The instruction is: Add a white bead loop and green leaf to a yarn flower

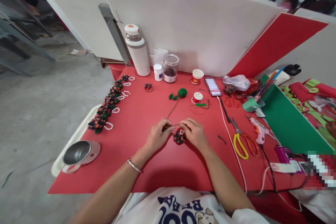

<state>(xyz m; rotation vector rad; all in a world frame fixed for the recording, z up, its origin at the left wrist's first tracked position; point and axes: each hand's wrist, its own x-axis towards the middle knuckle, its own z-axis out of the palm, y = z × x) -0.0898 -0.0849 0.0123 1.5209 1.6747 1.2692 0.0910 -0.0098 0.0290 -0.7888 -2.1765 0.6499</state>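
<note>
Over the red table (147, 119), my left hand (160, 133) is closed on a thin brown cord (173, 108). My right hand (193, 131) pinches the same cord, so a short stretch runs between the fingertips. The cord leads up toward a dark green ball (182, 93) with two small green leaf shapes beside it. Between and just below my hands sits a multicoloured knitted piece (179, 137) with white beads on its top. A red thread spool (197, 97) and a green-handled hook (201, 105) lie beyond my right hand.
Several knitted pieces with bead loops (105, 106) line the left edge, near a metal mug (81, 154). A white bottle (138, 54), a clear jar (170, 70) and a phone (212, 86) stand or lie at the back. Scissors (240, 141), a glue gun (259, 131) and cables are right.
</note>
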